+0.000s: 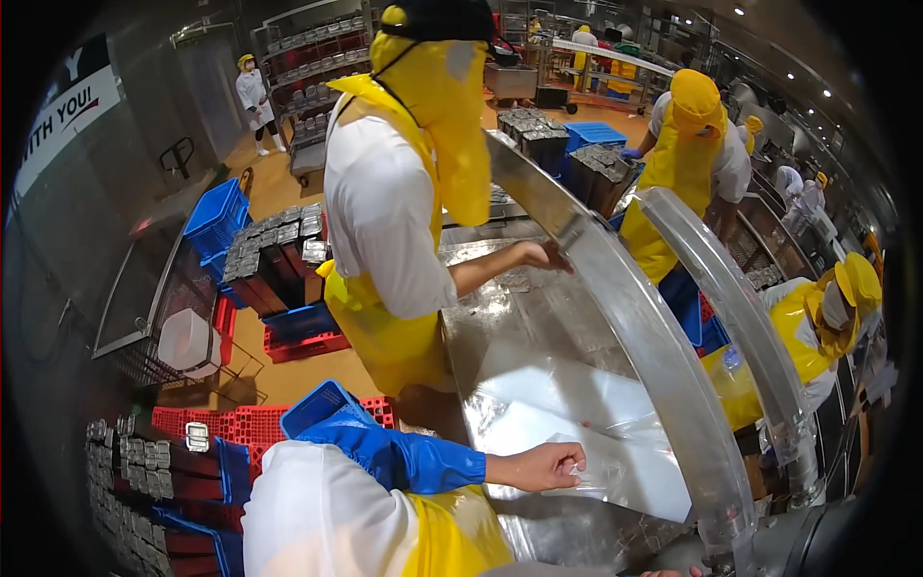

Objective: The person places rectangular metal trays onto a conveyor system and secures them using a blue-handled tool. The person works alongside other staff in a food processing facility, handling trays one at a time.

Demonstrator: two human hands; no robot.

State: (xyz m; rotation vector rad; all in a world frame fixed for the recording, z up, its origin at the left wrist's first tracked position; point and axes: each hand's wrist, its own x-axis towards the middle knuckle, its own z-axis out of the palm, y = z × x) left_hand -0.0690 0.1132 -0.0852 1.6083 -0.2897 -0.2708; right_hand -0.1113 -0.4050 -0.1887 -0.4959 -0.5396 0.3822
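My left hand (546,466), its arm in a blue sleeve, is over the near part of a metal worktable (538,313). Its fingers are curled in; whether they grip anything is hidden. Close beside it lies clear plastic film (620,471), over a white sheet (538,433) on the tabletop. Of my right hand (671,573) only a sliver of fingers shows at the lower edge, too little to tell their state. Across the table, a co-worker's bare hand (540,256) reaches to the metal rail.
A curved metal rail (625,327) borders the table's right side, with a clear plastic guard (735,308) beyond. Co-workers in yellow aprons stand ahead (385,212) and right (683,183). Metal moulds (149,466), blue crates (216,213) and red pallets (221,423) stand at left.
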